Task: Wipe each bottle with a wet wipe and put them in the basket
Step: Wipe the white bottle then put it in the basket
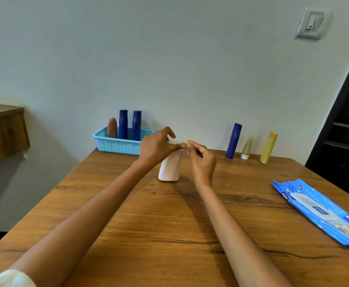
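Observation:
A white bottle (169,169) stands upright at the middle of the wooden table (169,224). Above its top, my left hand (157,147) and my right hand (202,160) both pinch a small pale wet wipe (178,144) stretched between them. The wipe is mostly hidden by my fingers. A light blue basket (117,144) at the back left holds a brown bottle (112,127) and two dark blue bottles (123,124). At the back right stand a dark blue bottle (233,140), a small beige tube (247,148) and a yellow bottle (269,147).
A blue pack of wet wipes (318,212) lies flat near the table's right edge. The wall runs just behind the table. A wooden shelf (1,129) juts out at the left, and dark shelving (343,125) stands at the right.

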